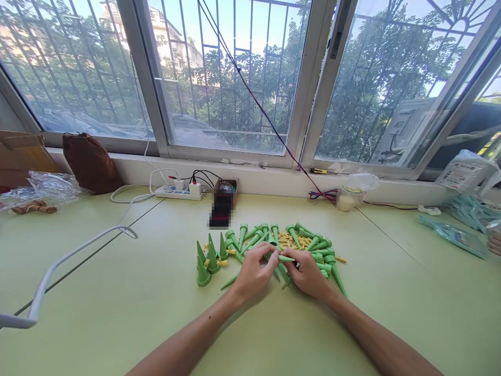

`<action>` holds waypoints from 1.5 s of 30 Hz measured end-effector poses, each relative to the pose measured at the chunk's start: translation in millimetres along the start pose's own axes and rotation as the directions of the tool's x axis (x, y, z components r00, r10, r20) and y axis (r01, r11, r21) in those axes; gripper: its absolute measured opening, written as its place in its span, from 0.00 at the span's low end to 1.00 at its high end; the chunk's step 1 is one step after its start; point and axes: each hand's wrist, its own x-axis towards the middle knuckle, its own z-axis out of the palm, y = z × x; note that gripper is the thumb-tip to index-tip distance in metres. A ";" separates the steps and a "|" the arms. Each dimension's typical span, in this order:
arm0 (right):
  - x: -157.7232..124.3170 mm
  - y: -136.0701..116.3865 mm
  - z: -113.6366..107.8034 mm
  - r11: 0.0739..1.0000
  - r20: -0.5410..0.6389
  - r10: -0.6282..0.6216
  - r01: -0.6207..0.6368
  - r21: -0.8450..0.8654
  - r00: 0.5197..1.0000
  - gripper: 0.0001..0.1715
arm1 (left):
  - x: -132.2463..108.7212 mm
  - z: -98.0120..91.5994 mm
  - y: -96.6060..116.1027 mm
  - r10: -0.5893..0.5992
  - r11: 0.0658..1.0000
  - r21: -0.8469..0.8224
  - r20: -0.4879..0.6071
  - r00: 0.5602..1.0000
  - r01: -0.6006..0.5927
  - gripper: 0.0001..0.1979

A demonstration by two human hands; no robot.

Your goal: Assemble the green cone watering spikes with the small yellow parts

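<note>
My left hand (255, 271) and my right hand (307, 272) meet over a heap of green plastic cone spikes (305, 239) on the pale green table (117, 303). Both hands are closed on one green spike (285, 258) lying sideways between the fingertips. Small yellow parts (288, 241) lie scattered among the spikes behind my hands. To the left, several green spikes stand upright (209, 260) on their wide ends.
A white power strip (179, 194) with plugs and a small box (224, 202) sit at the back by the window sill. A white cable (62, 261) loops across the left. A brown pouch (91, 163) and plastic bags (460, 235) lie at the sides.
</note>
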 end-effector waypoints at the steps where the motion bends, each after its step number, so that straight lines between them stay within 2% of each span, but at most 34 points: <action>1: -0.4 0.6 0.0 1.000 0.000 -0.001 0.001 0.000 1.000 0.10 | 0.2 -0.2 0.4 0.001 1.000 -0.002 0.000 1.000 -0.001 0.13; 10: 0.2 -0.3 -1.2 1.000 -0.006 -0.010 0.010 -0.015 1.000 0.11 | 0.1 -1.7 4.0 0.003 0.999 -0.033 0.006 1.000 -0.002 0.12; 20: 1.0 -4.0 -1.8 1.000 -0.007 -0.003 0.003 -0.022 1.000 0.15 | 0.0 -2.4 4.6 0.006 0.999 -0.036 0.022 1.000 -0.005 0.11; 25: 0.5 -2.9 -1.2 0.999 -0.012 0.035 -0.036 -0.024 0.999 0.15 | 0.4 -2.0 4.1 -0.046 0.997 -0.056 0.000 0.999 0.046 0.09; 35: 0.2 -3.4 -3.6 0.999 -0.111 0.020 -0.025 -0.038 0.994 0.18 | -1.3 3.6 -3.0 -0.143 0.974 -0.179 -0.020 0.989 0.138 0.18; 39: 0.5 -5.0 -3.6 1.000 -0.113 0.017 -0.020 -0.024 0.993 0.18 | -0.2 1.9 -3.1 -0.147 0.964 -0.220 0.026 0.989 0.149 0.18; 45: -1.4 -1.9 -2.4 0.999 -0.113 0.005 -0.010 -0.045 0.994 0.19 | -0.3 0.6 -0.5 -0.130 0.969 -0.206 0.024 0.991 0.133 0.18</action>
